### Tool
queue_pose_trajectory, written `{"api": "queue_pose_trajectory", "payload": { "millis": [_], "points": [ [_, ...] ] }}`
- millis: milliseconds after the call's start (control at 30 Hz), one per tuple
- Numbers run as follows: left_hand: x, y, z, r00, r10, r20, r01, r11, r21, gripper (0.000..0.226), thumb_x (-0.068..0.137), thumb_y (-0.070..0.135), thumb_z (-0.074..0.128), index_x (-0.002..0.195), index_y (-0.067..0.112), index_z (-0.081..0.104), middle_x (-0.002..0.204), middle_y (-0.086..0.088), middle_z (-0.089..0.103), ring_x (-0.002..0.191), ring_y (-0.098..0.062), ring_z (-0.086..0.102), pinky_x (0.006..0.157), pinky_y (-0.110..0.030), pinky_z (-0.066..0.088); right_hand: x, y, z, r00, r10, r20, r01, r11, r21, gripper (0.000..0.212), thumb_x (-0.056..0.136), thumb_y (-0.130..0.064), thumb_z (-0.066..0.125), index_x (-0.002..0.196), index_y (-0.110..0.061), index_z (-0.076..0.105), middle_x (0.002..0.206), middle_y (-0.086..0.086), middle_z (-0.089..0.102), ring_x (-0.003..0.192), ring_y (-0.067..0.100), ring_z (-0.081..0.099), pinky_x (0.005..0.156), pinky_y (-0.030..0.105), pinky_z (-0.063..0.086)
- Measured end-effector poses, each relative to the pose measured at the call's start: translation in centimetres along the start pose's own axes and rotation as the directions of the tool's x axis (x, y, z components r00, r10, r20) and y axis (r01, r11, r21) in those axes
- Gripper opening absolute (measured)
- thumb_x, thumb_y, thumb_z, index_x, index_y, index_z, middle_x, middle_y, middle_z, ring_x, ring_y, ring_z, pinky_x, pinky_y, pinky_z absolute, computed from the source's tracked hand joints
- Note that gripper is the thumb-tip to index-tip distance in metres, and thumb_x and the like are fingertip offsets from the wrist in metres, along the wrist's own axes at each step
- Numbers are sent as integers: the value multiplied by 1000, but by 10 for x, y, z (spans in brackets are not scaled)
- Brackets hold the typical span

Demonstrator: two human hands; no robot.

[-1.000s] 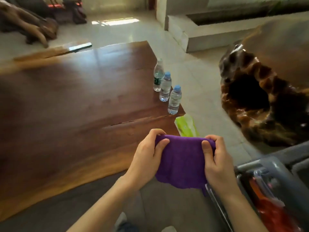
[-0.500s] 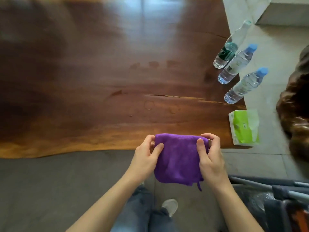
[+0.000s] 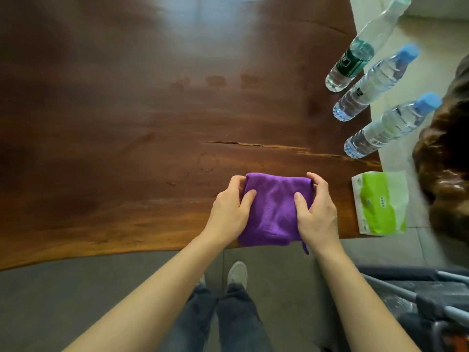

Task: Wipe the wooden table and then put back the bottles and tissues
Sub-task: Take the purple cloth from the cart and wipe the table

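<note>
A folded purple cloth (image 3: 272,209) is held over the near edge of the dark wooden table (image 3: 127,118). My left hand (image 3: 229,209) grips its left side and my right hand (image 3: 316,212) grips its right side. Three water bottles stand in a row along the table's right edge: one with a green label (image 3: 355,59), a middle one with a blue cap (image 3: 373,85), and a nearer one with a blue cap (image 3: 388,128). A green and white tissue pack (image 3: 380,203) lies at the table's near right corner, overhanging the edge.
A crack (image 3: 266,145) runs across the table toward the right edge. Faint ring marks (image 3: 215,81) show on the wood. A dark carved wooden piece (image 3: 446,153) stands to the right. A grey cart frame (image 3: 431,301) sits at lower right. Grey floor lies below.
My view has tilted down and closer to the table. Both hands have carried the cloth forward, from over the floor to over the table's near edge.
</note>
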State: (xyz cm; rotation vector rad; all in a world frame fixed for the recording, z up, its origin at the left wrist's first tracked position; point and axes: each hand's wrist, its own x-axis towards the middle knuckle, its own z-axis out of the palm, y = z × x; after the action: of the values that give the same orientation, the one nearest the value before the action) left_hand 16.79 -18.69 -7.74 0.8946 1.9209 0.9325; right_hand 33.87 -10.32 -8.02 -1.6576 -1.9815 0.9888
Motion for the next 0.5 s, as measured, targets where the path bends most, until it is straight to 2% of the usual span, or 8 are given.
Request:
{"api": "queue_pose_trajectory", "payload": {
  "millis": [200, 267, 333, 400, 500],
  "points": [
    [26, -8, 2, 998, 65, -11, -64, 995, 76, 39, 98, 26, 57, 136, 22, 50, 115, 6, 63, 101, -11, 62, 93, -38, 53, 43, 25, 20, 998, -61, -18, 59, 994, -95, 53, 100, -21, 57, 150, -18, 38, 144, 9, 51, 129, 23, 51, 106, 32, 42],
    [22, -21, -15, 991, 117, -71, -106, 983, 148, 43, 96, 22, 60, 138, 17, 51, 121, 2, 62, 108, -11, 60, 97, -35, 50, 45, 30, 27, 997, -71, -33, 62, 976, -211, 60, 99, -26, 58, 153, -16, 34, 148, 12, 45, 134, 27, 46, 109, 41, 42],
    [13, -42, -45, 970, 183, -160, -133, 951, 279, 42, 96, 20, 61, 136, 14, 53, 127, -2, 60, 116, -14, 57, 103, -30, 45, 41, 31, 35, 987, -142, -74, 103, 916, -387, 63, 98, -35, 55, 153, -15, 32, 156, 16, 34, 143, 33, 34, 113, 53, 35],
    [-1, -71, -84, 940, 214, -265, -82, 897, 434, 39, 95, 21, 61, 133, 12, 54, 129, -4, 59, 120, -17, 53, 106, -27, 39, 33, 30, 46, 971, -232, -55, 181, 868, -462, 65, 97, -46, 48, 154, -19, 31, 163, 16, 22, 151, 33, 20, 118, 54, 23],
    [-28, -117, -138, 908, 149, -391, 108, 820, 562, 43, 94, 23, 61, 134, 8, 54, 136, -11, 54, 127, -26, 48, 108, -36, 36, 18, 28, 69, 961, -270, 57, 261, 823, -505, 68, 98, -55, 40, 157, -22, 29, 168, 14, 13, 156, 33, 7, 124, 53, 8]
  ]
}}
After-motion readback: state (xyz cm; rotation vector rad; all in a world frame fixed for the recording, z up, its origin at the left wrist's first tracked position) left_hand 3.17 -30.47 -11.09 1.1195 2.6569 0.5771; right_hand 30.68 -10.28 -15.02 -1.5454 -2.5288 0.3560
